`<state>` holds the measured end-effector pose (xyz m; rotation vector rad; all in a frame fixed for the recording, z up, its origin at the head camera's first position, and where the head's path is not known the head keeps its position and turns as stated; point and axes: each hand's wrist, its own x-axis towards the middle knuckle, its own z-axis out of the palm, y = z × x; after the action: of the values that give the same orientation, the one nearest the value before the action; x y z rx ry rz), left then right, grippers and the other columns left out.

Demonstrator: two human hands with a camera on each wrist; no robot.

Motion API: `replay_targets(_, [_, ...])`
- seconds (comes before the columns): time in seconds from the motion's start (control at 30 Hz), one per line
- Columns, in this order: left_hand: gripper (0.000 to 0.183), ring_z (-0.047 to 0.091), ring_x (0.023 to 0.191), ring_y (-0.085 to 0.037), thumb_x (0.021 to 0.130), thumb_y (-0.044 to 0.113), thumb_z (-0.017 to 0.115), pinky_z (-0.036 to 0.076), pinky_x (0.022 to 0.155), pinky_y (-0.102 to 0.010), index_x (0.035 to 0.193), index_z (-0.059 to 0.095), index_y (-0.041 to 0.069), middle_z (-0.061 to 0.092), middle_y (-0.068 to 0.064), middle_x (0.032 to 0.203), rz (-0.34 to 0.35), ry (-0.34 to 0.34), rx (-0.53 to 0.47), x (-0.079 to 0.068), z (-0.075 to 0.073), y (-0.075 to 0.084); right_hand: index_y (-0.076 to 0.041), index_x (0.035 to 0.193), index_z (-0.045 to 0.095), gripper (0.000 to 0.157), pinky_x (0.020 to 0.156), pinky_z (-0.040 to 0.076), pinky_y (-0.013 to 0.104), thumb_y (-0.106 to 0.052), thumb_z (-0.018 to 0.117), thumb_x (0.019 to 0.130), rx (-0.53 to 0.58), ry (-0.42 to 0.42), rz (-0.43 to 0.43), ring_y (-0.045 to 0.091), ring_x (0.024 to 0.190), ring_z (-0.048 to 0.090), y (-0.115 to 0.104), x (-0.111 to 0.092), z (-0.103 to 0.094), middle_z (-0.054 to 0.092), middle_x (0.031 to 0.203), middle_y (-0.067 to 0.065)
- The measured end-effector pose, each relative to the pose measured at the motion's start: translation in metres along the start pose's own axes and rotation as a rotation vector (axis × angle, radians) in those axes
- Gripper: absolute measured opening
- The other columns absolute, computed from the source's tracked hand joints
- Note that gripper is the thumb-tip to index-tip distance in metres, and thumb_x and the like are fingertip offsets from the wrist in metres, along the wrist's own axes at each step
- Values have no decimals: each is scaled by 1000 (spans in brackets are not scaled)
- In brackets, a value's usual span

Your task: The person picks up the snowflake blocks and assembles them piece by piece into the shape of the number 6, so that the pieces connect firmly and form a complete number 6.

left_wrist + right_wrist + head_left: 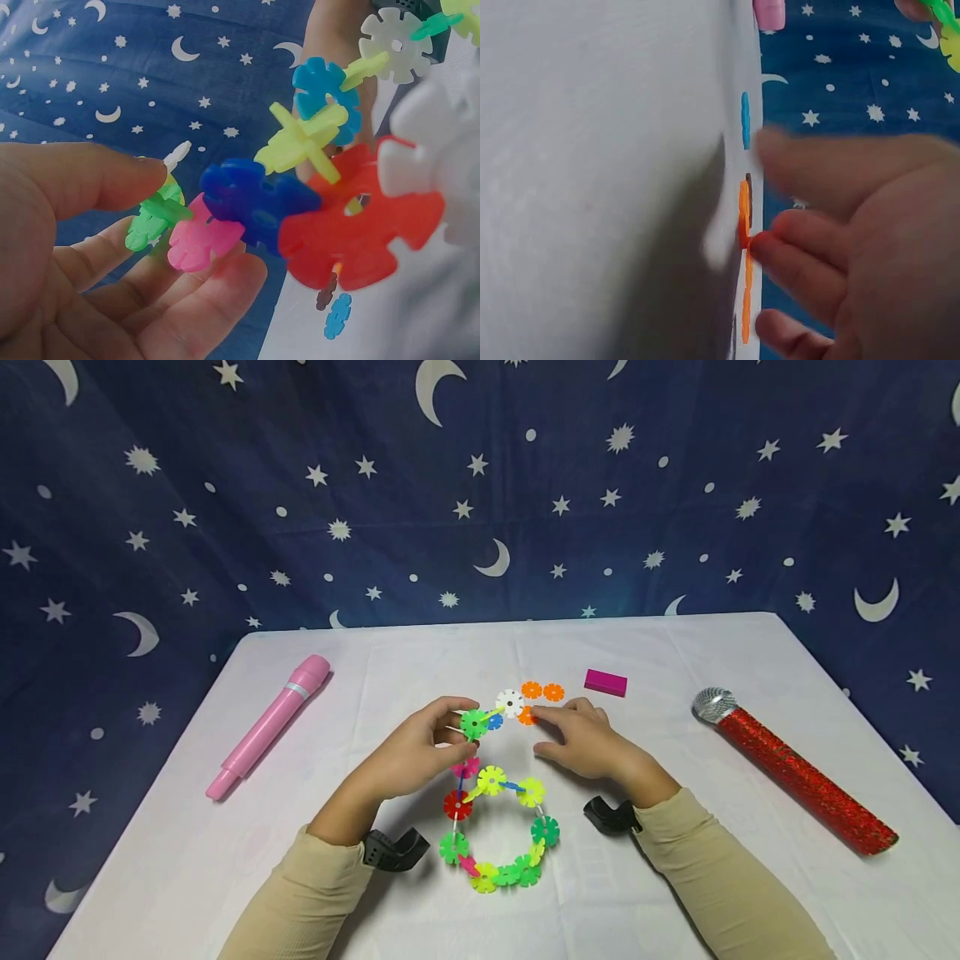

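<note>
My left hand (416, 747) pinches a green notched flower disc (474, 723) between thumb and fingers. That disc belongs to a linked chain; a white disc (510, 702) shows at its upper end. Below the hand, a pink disc (204, 236) and a red disc (457, 805) lead to a ring of interlocked discs, including a dark green one (545, 832). My right hand (588, 739) reaches down to the tabletop, its index fingertip at a loose orange disc (527, 716), the thumb held apart. Two more orange discs (553, 692) lie just beyond. A loose blue disc (495, 721) lies near the chain.
On the white-covered table (637, 902), a pink toy microphone (262, 727) lies left and a red glittery microphone (806, 777) right. A magenta block (605, 683) sits beyond the right hand. A dark blue curtain (405, 510) with stars and moons hangs behind.
</note>
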<state>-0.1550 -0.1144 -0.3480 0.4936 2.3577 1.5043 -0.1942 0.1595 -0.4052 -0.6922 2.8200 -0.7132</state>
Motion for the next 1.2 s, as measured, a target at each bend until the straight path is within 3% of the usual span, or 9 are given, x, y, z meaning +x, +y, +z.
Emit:
replay_targets(0.2, [51, 62, 104, -22, 93, 13, 68, 53, 84, -36, 141, 51, 10, 61, -9, 118, -5, 2, 5, 0, -1, 0, -9, 132, 65, 45, 83, 33, 47, -28, 70, 91, -83, 30, 31, 31, 107, 45, -1, 0, -2, 67, 119, 6])
replay_targets(0.43, [49, 62, 104, -23, 93, 12, 67, 51, 81, -35, 139, 50, 6, 61, -9, 119, 2, 4, 3, 0, -2, 0, -6, 131, 66, 41, 91, 37, 49, -17, 69, 91, -64, 50, 9, 35, 114, 47, -1, 0, -2, 66, 122, 10])
replay_targets(0.67, [41, 61, 98, -22, 94, 11, 66, 50, 76, -35, 132, 51, 7, 63, -8, 116, 19, 16, 3, 0, -1, 0, -3, 119, 71, 31, 88, 40, 46, -7, 69, 88, -53, 74, 11, 33, 104, 50, -3, 1, -1, 69, 112, 11])
replay_targets(0.87, [42, 60, 91, -22, 95, 10, 65, 49, 74, -36, 133, 50, 6, 65, -7, 107, 50, 7, 8, -1, 0, 0, -1, 127, 66, 41, 98, 40, 51, -10, 71, 87, -7, 62, -37, 36, 111, 51, 1, 0, 2, 66, 122, 14])
replay_targets(1.0, [49, 60, 86, -22, 95, 11, 65, 48, 73, -37, 142, 50, 10, 65, -6, 99, 89, -5, 55, -1, 0, 0, -7, 131, 65, 45, 90, 40, 45, -13, 73, 87, -15, 50, -22, 31, 107, 51, -1, -1, 2, 68, 116, 7])
replay_targets(1.2, [49, 65, 103, -20, 97, 14, 65, 54, 85, -38, 145, 55, 18, 64, -3, 125, 82, 0, 109, -2, 1, 0, -3, 118, 70, 31, 89, 44, 44, -6, 70, 87, 14, 67, -15, 29, 98, 53, 0, 0, 2, 65, 104, 9])
